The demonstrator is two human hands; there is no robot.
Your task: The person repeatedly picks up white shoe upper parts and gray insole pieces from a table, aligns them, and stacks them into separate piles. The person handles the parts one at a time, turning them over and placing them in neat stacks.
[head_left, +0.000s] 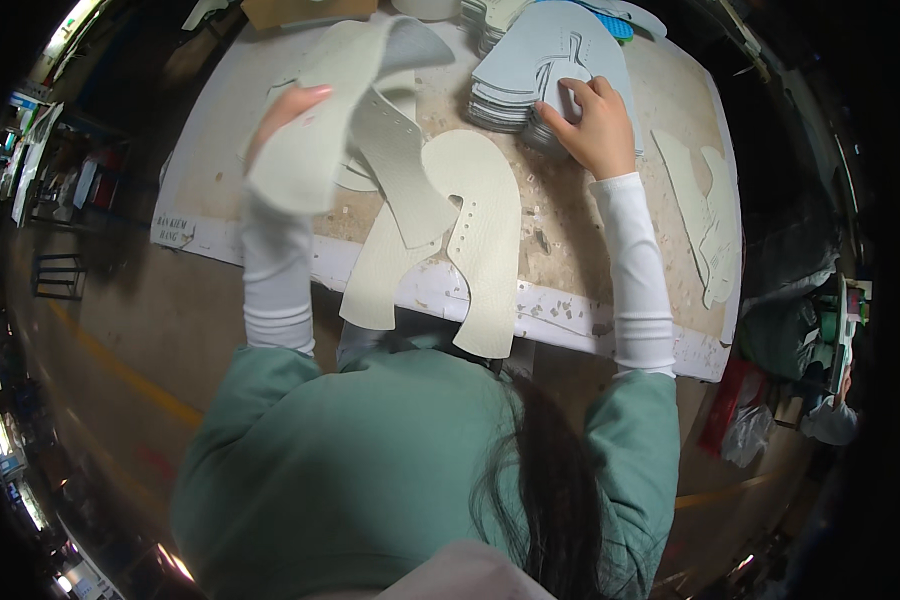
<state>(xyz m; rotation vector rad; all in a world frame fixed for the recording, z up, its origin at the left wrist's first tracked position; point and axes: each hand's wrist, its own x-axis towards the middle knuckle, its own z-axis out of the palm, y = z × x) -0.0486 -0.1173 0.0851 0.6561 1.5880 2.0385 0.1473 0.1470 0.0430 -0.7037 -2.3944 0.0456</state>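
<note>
In my left hand is a cream leather-like shoe upper piece, lifted over the table's left side and curled, its grey backing showing. The thumb lies on its face; the other fingers are hidden behind it. Another cream upper piece, arched with a row of small holes, lies at the table's front edge, its two legs overhanging. My right hand is at a stack of light grey upper pieces at the back right. Its thumb and forefinger are bent onto the inner edge of the top piece.
Narrow cream cut pieces lie along the right side of the worn table. A cardboard box and a blue item sit at the back. A red container and a plastic bag are beyond the table's right side.
</note>
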